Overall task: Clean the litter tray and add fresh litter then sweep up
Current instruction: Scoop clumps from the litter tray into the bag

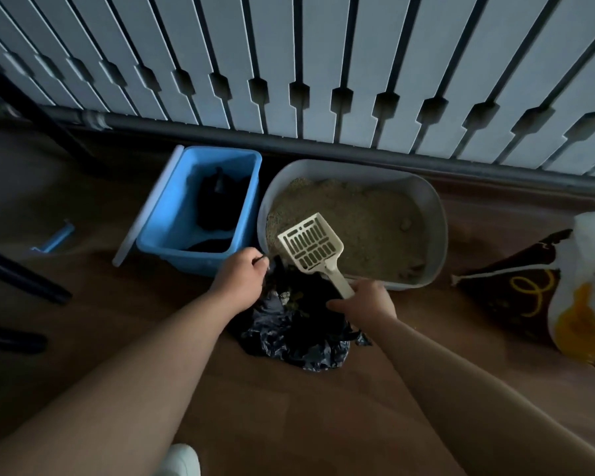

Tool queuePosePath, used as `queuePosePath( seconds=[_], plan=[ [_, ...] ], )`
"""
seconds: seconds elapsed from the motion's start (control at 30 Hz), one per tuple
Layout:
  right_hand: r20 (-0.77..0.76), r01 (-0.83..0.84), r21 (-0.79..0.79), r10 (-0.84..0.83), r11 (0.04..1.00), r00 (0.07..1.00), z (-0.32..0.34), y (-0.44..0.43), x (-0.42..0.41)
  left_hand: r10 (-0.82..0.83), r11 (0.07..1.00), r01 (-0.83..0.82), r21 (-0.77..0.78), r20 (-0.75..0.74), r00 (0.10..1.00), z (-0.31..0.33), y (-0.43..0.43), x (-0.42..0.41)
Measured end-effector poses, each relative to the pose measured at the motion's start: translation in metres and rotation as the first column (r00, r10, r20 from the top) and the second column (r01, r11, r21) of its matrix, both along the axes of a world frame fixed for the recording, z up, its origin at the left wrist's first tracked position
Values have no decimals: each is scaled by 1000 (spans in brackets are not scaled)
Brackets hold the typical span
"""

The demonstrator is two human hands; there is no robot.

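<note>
A grey litter tray [433, 214] full of sandy litter stands on the wooden floor by a slatted wall. My right hand [366, 300] grips the handle of a cream slotted scoop [311, 245], whose head hangs over the tray's near left corner. A black plastic bag [299, 331] lies crumpled on the floor in front of the tray, with some clumps inside its mouth. My left hand [244, 273] pinches the bag's upper edge and holds it open.
A blue plastic bin [165, 231] with dark contents stands left of the tray, a white lid leaning on its side. A brown and white litter bag [543, 290] lies at the right. Dark chair legs [21, 276] cross the floor at left. A small blue piece [54, 240] lies nearby.
</note>
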State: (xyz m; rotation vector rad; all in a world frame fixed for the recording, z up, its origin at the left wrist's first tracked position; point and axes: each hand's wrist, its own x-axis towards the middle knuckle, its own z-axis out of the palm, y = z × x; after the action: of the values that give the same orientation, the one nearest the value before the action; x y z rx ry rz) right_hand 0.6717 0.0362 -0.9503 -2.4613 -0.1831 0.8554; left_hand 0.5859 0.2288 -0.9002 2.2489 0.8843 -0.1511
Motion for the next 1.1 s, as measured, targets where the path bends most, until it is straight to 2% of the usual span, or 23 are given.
queuePosePath(
  seconds=[0.1, 0.17, 0.23, 0.37, 0.47, 0.63, 0.73, 0.83, 0.93, 1.1],
  plan=[
    [76, 14, -39, -11, 999, 997, -19, 7, -6, 82, 996, -84, -16, -92, 992, -5, -1, -6],
    [86, 10, -4, -10, 1000, 996, -26, 9, -5, 93, 995, -96, -4, -220, 971, -9, 0, -9],
    [67, -20, 41, 17, 999, 998, -27, 10, 0, 88, 996, -92, -4, -260, 961, -13, 1, -9],
    [113, -139, 16, 136, 990, 984, -16, -5, 15, 157, 976, -179, -121, -170, 973, -14, -11, -7],
    [148, -159, -53, 165, 986, 975, -5, -25, 29, 152, 970, -173, -169, -134, 979, -11, -26, -7],
    [128, -117, -88, 128, 989, 984, 18, -61, 42, 147, 961, -166, -222, -99, 984, 0, -50, -8],
    [63, -79, -119, 87, 990, 994, 28, -77, 47, 106, 959, -125, -256, -87, 991, 7, -61, 1],
    [40, -76, -171, 84, 982, 996, 43, -90, 57, 64, 971, -85, -225, -101, 993, 12, -70, 13],
    [106, -93, -246, 122, 965, 987, 61, -99, 71, 16, 983, -41, -180, -142, 990, 12, -75, 20],
    [98, -98, -241, 124, 966, 987, 101, -101, 93, -3, 989, -15, -146, -120, 993, 12, -75, 23]
  ],
)
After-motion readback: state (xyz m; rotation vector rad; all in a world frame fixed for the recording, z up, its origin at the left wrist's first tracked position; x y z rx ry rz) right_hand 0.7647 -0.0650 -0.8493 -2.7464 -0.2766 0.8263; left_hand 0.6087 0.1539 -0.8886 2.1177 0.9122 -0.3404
